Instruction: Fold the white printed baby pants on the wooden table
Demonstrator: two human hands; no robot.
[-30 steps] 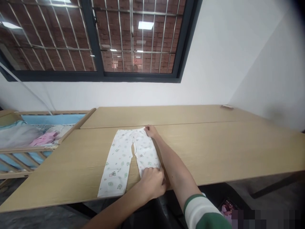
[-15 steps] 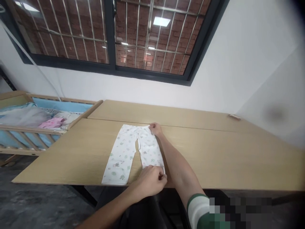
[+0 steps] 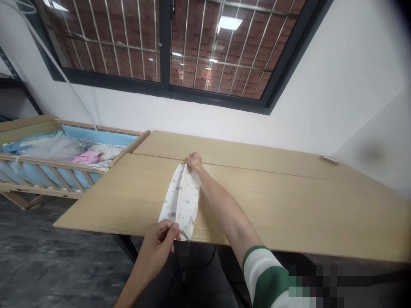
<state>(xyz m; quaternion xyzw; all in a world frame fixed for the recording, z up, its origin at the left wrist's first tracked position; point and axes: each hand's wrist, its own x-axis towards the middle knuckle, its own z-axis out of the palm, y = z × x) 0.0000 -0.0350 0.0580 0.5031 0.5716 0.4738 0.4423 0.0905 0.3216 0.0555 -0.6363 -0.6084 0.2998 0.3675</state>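
White baby trousers (image 3: 181, 201) with a small green and pink print lie on the wooden table, folded lengthwise into a narrow strip. My right hand (image 3: 193, 161) pinches the strip's far end at the table's middle seam. A green-and-white striped sleeve (image 3: 265, 278) covers that forearm. My left hand (image 3: 157, 246) is at the strip's near end, its fingers apart and touching the lower left edge of the cloth. The near end hangs close to the table's front edge.
A wooden baby crib (image 3: 54, 164) with blue padding stands to the left of the table, holding a pink garment (image 3: 86, 158) and white bedding. A small pale object (image 3: 329, 159) lies at the table's far right. A barred window and white wall stand behind.
The trousers, spread flat with both legs apart before, are now folded lengthwise into a strip. My left hand has moved left and off the cloth's top. The view has turned slightly.
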